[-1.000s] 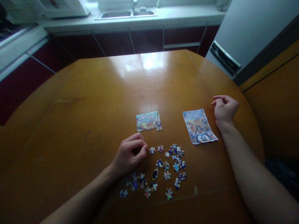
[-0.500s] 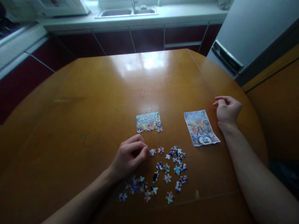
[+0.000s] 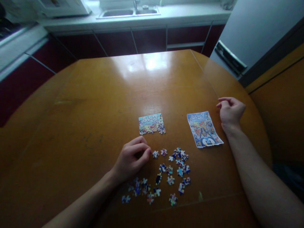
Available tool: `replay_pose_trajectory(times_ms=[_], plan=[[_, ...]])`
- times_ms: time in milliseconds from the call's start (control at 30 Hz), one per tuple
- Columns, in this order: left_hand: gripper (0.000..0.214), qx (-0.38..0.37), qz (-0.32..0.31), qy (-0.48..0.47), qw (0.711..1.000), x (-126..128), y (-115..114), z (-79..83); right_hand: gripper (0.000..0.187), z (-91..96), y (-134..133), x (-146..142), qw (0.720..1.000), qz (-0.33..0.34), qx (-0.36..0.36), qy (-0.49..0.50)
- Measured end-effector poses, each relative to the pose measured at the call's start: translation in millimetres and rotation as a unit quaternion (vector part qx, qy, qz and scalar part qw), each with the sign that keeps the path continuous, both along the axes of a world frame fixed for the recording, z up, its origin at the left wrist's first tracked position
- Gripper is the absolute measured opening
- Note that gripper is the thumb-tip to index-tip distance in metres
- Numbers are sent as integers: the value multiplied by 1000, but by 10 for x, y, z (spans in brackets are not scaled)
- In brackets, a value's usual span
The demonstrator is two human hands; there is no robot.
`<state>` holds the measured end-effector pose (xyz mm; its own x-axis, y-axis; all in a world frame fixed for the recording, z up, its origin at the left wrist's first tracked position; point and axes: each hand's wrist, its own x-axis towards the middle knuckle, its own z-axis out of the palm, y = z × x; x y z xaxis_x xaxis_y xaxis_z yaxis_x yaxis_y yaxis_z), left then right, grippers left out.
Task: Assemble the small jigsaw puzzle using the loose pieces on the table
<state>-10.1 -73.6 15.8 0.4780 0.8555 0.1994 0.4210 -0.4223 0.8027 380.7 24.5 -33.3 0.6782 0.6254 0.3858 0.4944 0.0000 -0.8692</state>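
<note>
My left hand (image 3: 133, 156) rests on the table with its fingers curled and thumb drawn in to the forefinger; whether anything sits between them is hidden. Just right of its fingertips lies a loose puzzle piece (image 3: 155, 154), with another piece (image 3: 163, 152) beside it. Beyond that hand, a partly assembled jigsaw puzzle (image 3: 152, 123) lies flat, its near edge jagged. My right hand (image 3: 232, 112) lies on the table with loosely closed fingers, and nothing shows in it. Left of its wrist is a printed picture sheet (image 3: 204, 129) reading "Bluey".
Several loose puzzle pieces (image 3: 170, 180) are scattered over the near part of the wooden table (image 3: 99, 95), some close to my left forearm. Past the far table edge are a counter with a sink (image 3: 118, 13) and red cabinets (image 3: 149, 40). A fridge (image 3: 258, 34) stands at the right.
Both hands, the puzzle and the sheet stay in place. Only the camera's view has shifted very slightly.
</note>
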Motion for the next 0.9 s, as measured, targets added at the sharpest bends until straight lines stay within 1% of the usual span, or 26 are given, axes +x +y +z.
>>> replay_pose_trajectory(times_ms=[333, 667, 767, 900], plan=[[21, -2, -2, -2, 1000, -3, -1, -13, 23, 36, -15, -31, 1000, 2, 15, 15], [23, 14, -1, 4, 1000, 26, 4, 32, 21, 5, 13, 3, 1000, 2, 10, 13], [22, 16, -3, 3, 1000, 22, -1, 26, 22, 10, 9, 3, 1000, 4, 6, 13], [21, 11, -5, 3, 1000, 11, 7, 10, 22, 40, 0, -14, 1000, 11, 20, 15]])
